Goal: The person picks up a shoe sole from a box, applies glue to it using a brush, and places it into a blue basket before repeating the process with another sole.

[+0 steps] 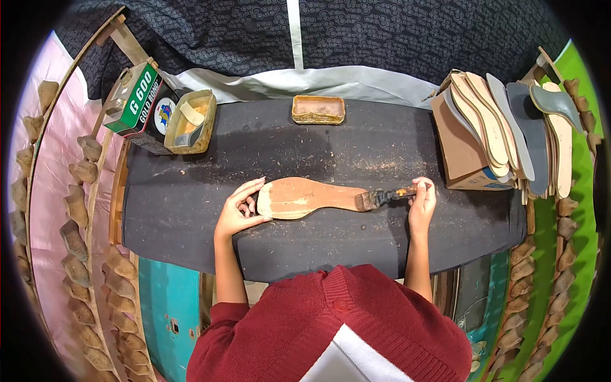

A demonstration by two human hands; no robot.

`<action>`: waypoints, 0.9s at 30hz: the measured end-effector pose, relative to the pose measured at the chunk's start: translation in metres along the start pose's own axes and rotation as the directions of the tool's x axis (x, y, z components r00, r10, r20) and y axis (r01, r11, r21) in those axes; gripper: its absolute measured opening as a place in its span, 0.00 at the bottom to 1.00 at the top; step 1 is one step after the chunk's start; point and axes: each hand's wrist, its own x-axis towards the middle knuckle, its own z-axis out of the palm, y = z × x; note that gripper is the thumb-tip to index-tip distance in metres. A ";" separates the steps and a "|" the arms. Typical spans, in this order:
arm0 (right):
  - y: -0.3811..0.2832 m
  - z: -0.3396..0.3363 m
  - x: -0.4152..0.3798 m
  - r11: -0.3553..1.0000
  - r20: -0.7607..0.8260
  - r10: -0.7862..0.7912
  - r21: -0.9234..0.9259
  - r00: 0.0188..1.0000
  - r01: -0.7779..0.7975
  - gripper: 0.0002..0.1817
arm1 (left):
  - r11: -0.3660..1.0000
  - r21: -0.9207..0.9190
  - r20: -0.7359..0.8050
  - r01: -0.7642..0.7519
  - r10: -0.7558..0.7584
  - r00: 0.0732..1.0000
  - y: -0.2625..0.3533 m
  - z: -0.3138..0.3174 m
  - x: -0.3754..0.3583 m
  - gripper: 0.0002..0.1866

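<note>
A tan shoe insole (309,196) lies flat on the dark cloth, its wide end toward the left. My left hand (234,209) grips that wide end, with the thumb at the near edge and fingertips at the far edge. A brown coating covers most of its upper face, while a pale patch shows near the left end. My right hand (422,205) is closed on the handle of a brush (383,198) with a dark, caked shaft. The brush's bristle end touches the insole's narrow right end.
A shallow glue-stained tub (318,119) stands at the back middle. At back left are a green glue can (132,102) and a yellowish container (202,137). Stacked insoles (487,137) lean on a cardboard box (461,153) at right. Racks of shoe lasts (75,240) flank the table (331,245).
</note>
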 end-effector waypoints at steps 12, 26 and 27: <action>-0.001 -0.015 0.007 0.998 -0.094 -0.055 -0.001 0.994 0.055 0.08 | 1.000 0.029 -0.004 -0.008 0.009 1.000 0.002 0.000 0.000 0.36; 0.001 -0.002 -0.001 0.998 0.000 -0.049 -0.025 0.999 0.049 0.07 | 0.999 0.049 -0.003 -0.012 0.012 1.000 0.001 0.001 0.000 0.37; 0.001 -0.003 0.001 0.998 -0.002 -0.057 -0.021 0.998 0.057 0.07 | 0.999 0.040 0.001 -0.009 0.009 1.000 0.000 0.001 0.000 0.37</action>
